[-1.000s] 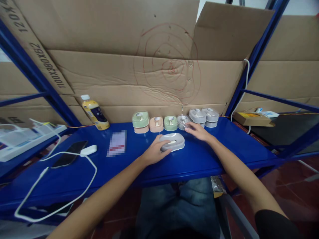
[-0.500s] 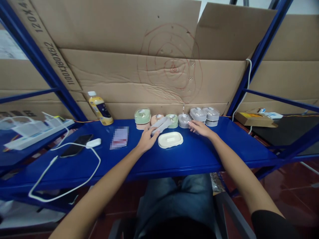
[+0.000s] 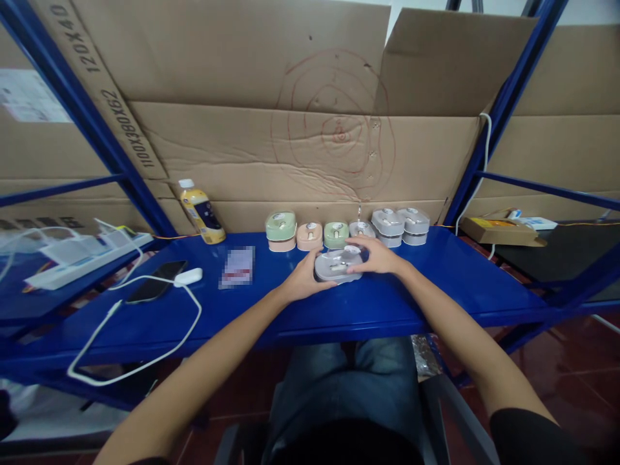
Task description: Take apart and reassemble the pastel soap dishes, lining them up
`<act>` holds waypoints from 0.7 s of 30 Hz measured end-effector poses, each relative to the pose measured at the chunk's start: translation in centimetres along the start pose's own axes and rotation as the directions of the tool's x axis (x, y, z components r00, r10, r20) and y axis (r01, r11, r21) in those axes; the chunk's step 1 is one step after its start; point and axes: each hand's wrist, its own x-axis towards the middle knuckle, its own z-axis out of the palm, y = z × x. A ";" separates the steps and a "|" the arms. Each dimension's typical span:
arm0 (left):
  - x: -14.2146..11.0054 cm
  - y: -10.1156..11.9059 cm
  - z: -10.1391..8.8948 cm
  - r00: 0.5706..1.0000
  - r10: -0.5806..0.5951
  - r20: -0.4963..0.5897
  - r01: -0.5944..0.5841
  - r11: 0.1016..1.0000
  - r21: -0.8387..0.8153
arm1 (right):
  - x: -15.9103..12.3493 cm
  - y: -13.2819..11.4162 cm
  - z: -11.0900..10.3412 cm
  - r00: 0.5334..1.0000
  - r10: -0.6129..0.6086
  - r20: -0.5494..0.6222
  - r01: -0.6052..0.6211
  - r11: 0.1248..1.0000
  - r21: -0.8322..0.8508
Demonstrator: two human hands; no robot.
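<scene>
Between my two hands is a grey oval box with a clear lid (image 3: 334,263), just above or on the blue table; which one I cannot tell. My left hand (image 3: 310,278) curves around its left end, thumb along the near side. My right hand (image 3: 375,255) grips the right end, fingers over the far edge. Just behind stand a peach box (image 3: 309,237), a green box (image 3: 336,236) and a grey box (image 3: 361,229). The cream tray is out of sight.
A green box stacked on a pink one (image 3: 281,229) and grey stacked boxes (image 3: 387,226) line the cardboard wall. Leftward are a yellow bottle (image 3: 203,216), a flat blurred item (image 3: 237,267), a phone (image 3: 157,282) and a white cable (image 3: 194,352).
The loose grey piece in my left hand and the cream tray no longer show separately. My right hand has come left and nearer, and both hands now hold the grey box.
</scene>
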 end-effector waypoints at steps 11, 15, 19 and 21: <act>1.4 -0.1 1.1 1.000 -0.029 0.009 0.030 0.985 -0.171 | 0.3 -2.2 1.8 0.997 0.028 0.070 -0.020 0.993 -0.120; 1.3 0.2 1.1 0.999 -0.030 -0.010 0.028 0.983 -0.183 | 0.1 -1.9 1.6 0.997 0.029 0.065 -0.021 0.992 -0.121; 1.3 0.3 1.0 0.999 -0.033 -0.006 0.031 0.983 -0.180 | 0.0 -1.8 1.6 0.998 0.021 0.065 -0.013 0.992 -0.128; 1.3 0.2 1.0 1.000 -0.027 -0.008 0.025 0.981 -0.191 | 0.0 -1.7 1.7 0.998 0.020 0.057 -0.012 0.991 -0.137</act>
